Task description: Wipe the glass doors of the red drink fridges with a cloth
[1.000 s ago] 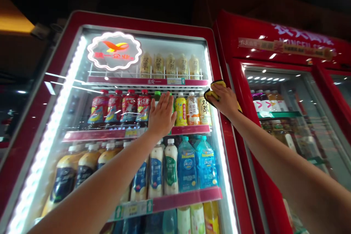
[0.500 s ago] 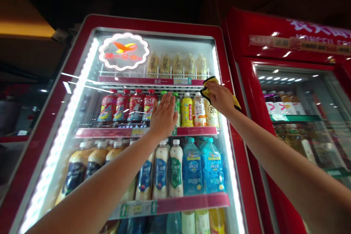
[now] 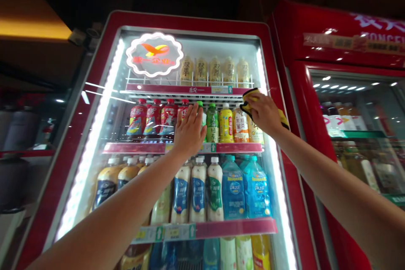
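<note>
A red-framed drinks fridge (image 3: 193, 21) with a lit glass door stands in front of me. My left hand (image 3: 189, 131) lies flat against the glass at the second shelf, fingers stretched upward and holding nothing. At the upper right of the glass, my right hand (image 3: 263, 112) grips a yellow cloth with black edging (image 3: 251, 97) and presses it to the door. Parts of the cloth stick out on both sides of that hand; the rest is hidden under it. Behind the glass, a yellow bottle (image 3: 226, 124) stands between the two hands.
A glowing scalloped sign (image 3: 154, 55) sits at the door's upper left. Blue bottles (image 3: 233, 190) and several others fill the lower shelves. A second red fridge (image 3: 316, 55) stands close on the right. Dark shapes and a ledge (image 3: 47, 152) are at the left.
The camera view has shifted, so the fridge appears further right. Against the glass, my left hand sits slightly further left; my right hand keeps the cloth near the same door corner.
</note>
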The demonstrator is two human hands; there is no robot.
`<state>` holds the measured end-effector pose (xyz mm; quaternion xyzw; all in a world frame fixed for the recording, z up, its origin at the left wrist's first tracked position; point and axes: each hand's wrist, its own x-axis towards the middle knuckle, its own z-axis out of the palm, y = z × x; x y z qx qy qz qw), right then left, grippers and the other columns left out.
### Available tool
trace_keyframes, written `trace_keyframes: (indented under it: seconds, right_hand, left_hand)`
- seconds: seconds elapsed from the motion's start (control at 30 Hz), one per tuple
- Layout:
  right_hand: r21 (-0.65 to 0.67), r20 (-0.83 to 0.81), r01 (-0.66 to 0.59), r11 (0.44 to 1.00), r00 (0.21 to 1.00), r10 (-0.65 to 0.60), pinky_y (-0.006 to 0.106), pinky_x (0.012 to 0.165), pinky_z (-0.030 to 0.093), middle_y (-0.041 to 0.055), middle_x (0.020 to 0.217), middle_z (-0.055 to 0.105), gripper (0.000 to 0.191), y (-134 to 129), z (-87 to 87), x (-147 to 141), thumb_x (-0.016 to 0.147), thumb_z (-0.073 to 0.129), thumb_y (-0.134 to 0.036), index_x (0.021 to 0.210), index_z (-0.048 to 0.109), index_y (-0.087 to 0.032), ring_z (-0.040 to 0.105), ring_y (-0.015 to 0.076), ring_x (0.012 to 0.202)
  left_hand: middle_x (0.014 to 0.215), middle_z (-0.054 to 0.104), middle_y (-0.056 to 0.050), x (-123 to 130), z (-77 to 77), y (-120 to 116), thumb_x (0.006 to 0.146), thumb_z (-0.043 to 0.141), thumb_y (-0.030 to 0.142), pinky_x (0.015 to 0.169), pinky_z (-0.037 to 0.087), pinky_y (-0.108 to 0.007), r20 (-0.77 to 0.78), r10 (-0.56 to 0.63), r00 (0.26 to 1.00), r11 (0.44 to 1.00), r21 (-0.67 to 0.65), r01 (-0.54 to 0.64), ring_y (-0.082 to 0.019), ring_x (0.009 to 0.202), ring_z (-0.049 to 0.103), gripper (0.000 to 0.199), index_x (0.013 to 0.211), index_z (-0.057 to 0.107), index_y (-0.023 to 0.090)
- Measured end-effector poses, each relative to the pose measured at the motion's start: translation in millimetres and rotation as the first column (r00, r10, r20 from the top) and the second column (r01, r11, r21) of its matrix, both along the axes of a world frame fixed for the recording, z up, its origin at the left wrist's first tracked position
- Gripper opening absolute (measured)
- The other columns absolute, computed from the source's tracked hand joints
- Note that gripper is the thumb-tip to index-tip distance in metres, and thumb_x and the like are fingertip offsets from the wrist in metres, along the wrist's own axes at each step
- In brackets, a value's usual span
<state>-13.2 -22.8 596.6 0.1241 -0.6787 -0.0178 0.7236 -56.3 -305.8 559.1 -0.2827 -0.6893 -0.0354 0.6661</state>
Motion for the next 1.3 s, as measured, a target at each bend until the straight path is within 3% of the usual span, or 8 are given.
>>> trace_keyframes:
  seconds: [0.17,0.43,0.57,0.7,0.83,0.97,1.13,1.3]
  right_hand:
    - [-0.279,-0.071,0.082,0.957,0.992,-0.106,0.054,0.112,0.045,0.0158,0.155,0.049,0.047,-25,31.3,-11,0.095,0.041,-0.019,0.135,0.067,-0.015,0.048,0.0371,0.139]
    - [0.183,0.014,0.074,0.980,0.997,-0.077,0.051,0.110,0.048,0.0030,0.149,0.060,0.038,-28,-39.5,-4,0.104,0.044,-0.033,0.132,0.069,-0.028,0.054,0.0292,0.138]
    - [-0.101,-0.107,-0.013,0.995,0.994,0.003,0.055,0.115,0.045,0.0077,0.140,0.067,0.041,-13,-7.9,-8,0.099,0.050,-0.026,0.137,0.066,-0.023,0.055,0.0312,0.137]
    - [-0.306,-0.088,0.001,0.952,0.996,-0.029,0.059,0.112,0.045,0.0116,0.152,0.056,0.047,-62,27.6,-20,0.097,0.047,-0.017,0.141,0.063,-0.022,0.051,0.0364,0.140]
    - [-0.086,-0.043,0.077,0.993,0.996,-0.081,0.058,0.111,0.046,0.0072,0.158,0.050,0.049,-112,-9.0,-22,0.097,0.046,-0.017,0.142,0.062,-0.029,0.048,0.0352,0.143]
    - [0.131,0.023,0.069,0.989,0.997,-0.072,0.049,0.113,0.047,0.0032,0.151,0.058,0.043,-92,-48.4,-10,0.100,0.044,-0.020,0.137,0.066,-0.029,0.052,0.0280,0.140]
    - [-0.178,-0.117,0.004,0.984,0.993,-0.025,0.049,0.106,0.053,0.0099,0.142,0.065,0.048,-72,-6.2,-14,0.095,0.047,-0.018,0.140,0.062,-0.021,0.061,0.0298,0.129]
    - [-0.191,-0.140,-0.013,0.981,0.990,-0.014,0.051,0.109,0.050,0.0081,0.146,0.062,0.051,-137,6.0,-31,0.095,0.044,-0.014,0.142,0.061,-0.020,0.057,0.0294,0.135]
  left_hand:
    - [0.168,0.031,-0.014,-12,4.8,-7,0.101,0.037,0.035,0.130,0.012,-0.056,-0.065,-0.047,0.997,0.998,-0.036,0.045,-0.028,0.158,0.024,0.063,0.159,0.032,0.013]
    - [0.166,0.034,-0.013,-12,13.2,-2,0.100,0.038,0.031,0.129,0.014,-0.057,-0.108,-0.111,0.988,0.993,-0.053,0.106,-0.028,0.157,0.026,0.061,0.159,0.035,0.015]
    - [0.166,0.033,-0.012,-9,21.2,-9,0.099,0.041,0.028,0.130,0.012,-0.058,-0.127,-0.105,0.986,0.988,-0.131,0.088,-0.027,0.157,0.026,0.061,0.159,0.035,0.015]
    - [0.165,0.035,-0.013,-10,22.1,-16,0.099,0.040,0.029,0.129,0.014,-0.059,-0.109,-0.081,0.991,0.987,-0.149,0.064,-0.028,0.156,0.028,0.061,0.158,0.036,0.013]
    - [0.165,0.035,-0.014,-11,15.3,-23,0.101,0.036,0.031,0.129,0.015,-0.060,-0.082,-0.081,0.993,0.992,-0.106,0.072,-0.029,0.157,0.027,0.061,0.158,0.034,0.011]
    - [0.167,0.032,-0.014,-14,9.0,-36,0.101,0.036,0.032,0.129,0.016,-0.058,-0.059,-0.102,0.993,0.992,-0.080,0.098,-0.029,0.157,0.025,0.061,0.159,0.034,0.011]
    - [0.167,0.032,-0.014,-18,9.9,-49,0.101,0.037,0.033,0.129,0.016,-0.057,-0.085,-0.125,0.989,0.991,-0.066,0.119,-0.029,0.156,0.026,0.061,0.159,0.035,0.013]
    - [0.165,0.035,-0.014,-19,10.2,-56,0.101,0.037,0.032,0.129,0.014,-0.061,-0.096,-0.123,0.988,0.992,-0.040,0.119,-0.030,0.156,0.029,0.060,0.159,0.035,0.015]
